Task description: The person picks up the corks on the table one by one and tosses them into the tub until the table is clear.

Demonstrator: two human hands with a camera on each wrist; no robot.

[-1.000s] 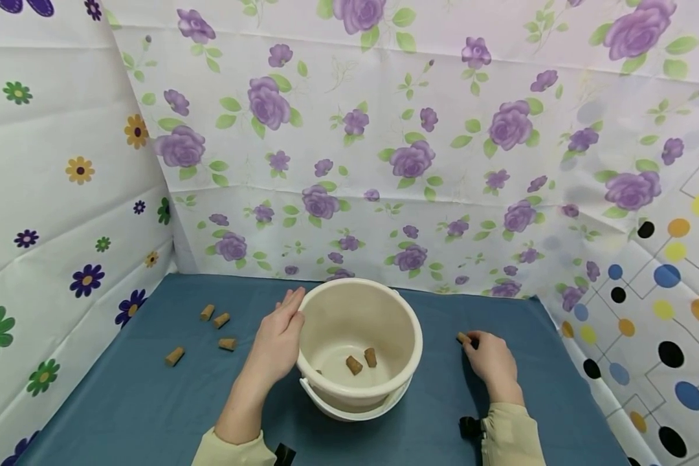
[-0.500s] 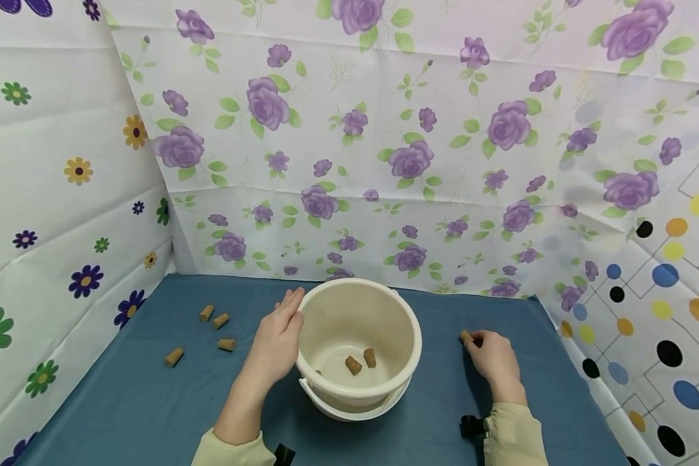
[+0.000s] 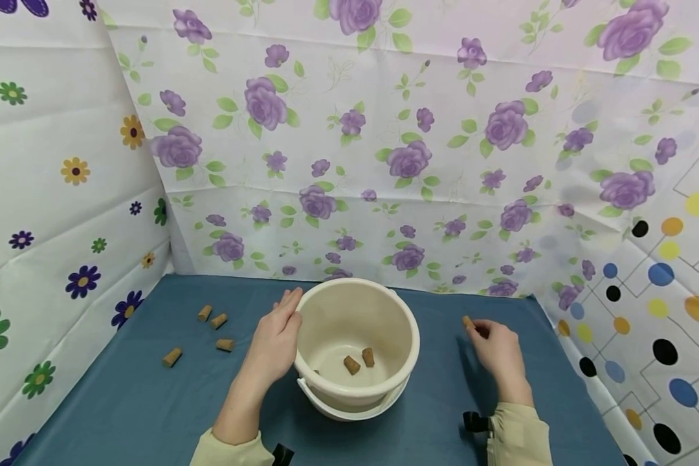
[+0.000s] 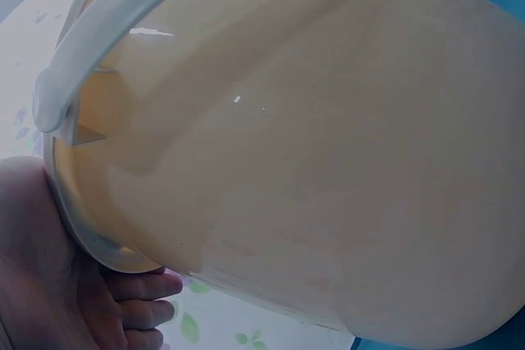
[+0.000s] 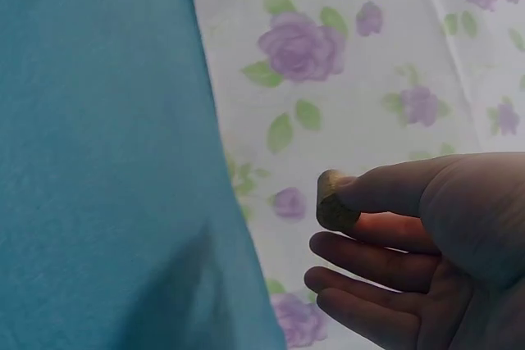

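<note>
A cream plastic bucket (image 3: 356, 309) with a lowered handle stands mid-table on the blue cloth (image 3: 151, 401). Inside it lie two corks (image 3: 358, 361). My left hand (image 3: 275, 343) rests flat against the bucket's left wall, fingers straight; the left wrist view shows that wall (image 4: 328, 161) close up with my fingers (image 4: 139, 301) below it. My right hand (image 3: 498, 349), right of the bucket, pinches a cork (image 3: 468, 321) lifted off the cloth; the right wrist view shows the cork (image 5: 332, 201) between thumb and forefinger.
Several loose corks (image 3: 212, 330) lie on the cloth left of the bucket. Flowered sheets (image 3: 355, 162) wall the table at the back and left, a dotted sheet (image 3: 664, 310) at the right.
My right hand has lifted the cork off the cloth and raised it slightly. The left hand and bucket have stayed still.
</note>
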